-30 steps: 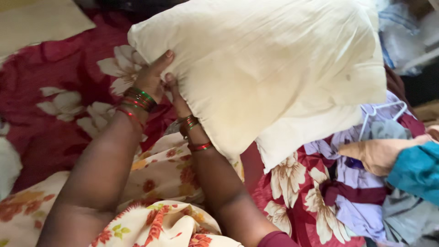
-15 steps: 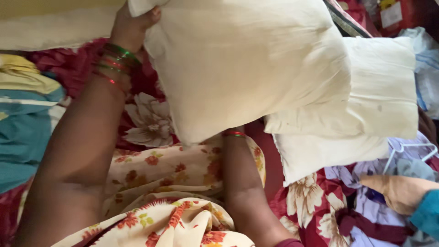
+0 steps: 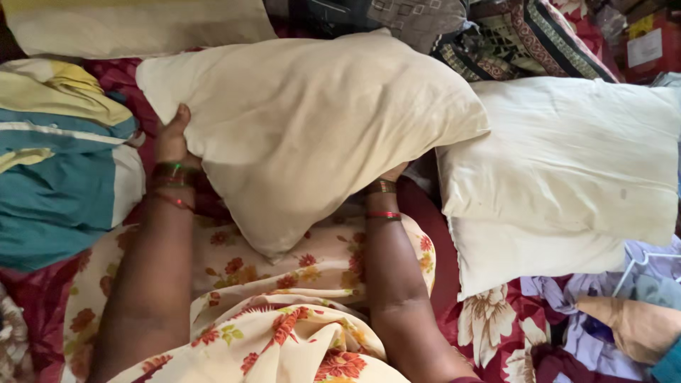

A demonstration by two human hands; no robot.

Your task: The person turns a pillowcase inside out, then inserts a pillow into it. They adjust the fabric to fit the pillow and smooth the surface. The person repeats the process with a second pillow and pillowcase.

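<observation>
A: Where's the cream pillow [image 3: 305, 135]?
B: Near the bed's [image 3: 496, 326] head edge. Left hand [image 3: 172, 138], fingers clamped on its left edge; right hand [image 3: 392, 172] mostly hidden beneath, probably gripping.
A: Handling?
B: Soft, light, floppy; hold the edges.

The held pillow [image 3: 305, 128] is lying centre; a second pillow [image 3: 567, 163] is sitting just beside it at three o'clock, folded bedding [image 3: 57, 177] at nine, patterned cushions [image 3: 496, 28] at one.

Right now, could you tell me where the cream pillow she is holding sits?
In the head view, the cream pillow is centre frame, gripped by the left hand and right hand, left of two stacked white pillows.
</observation>
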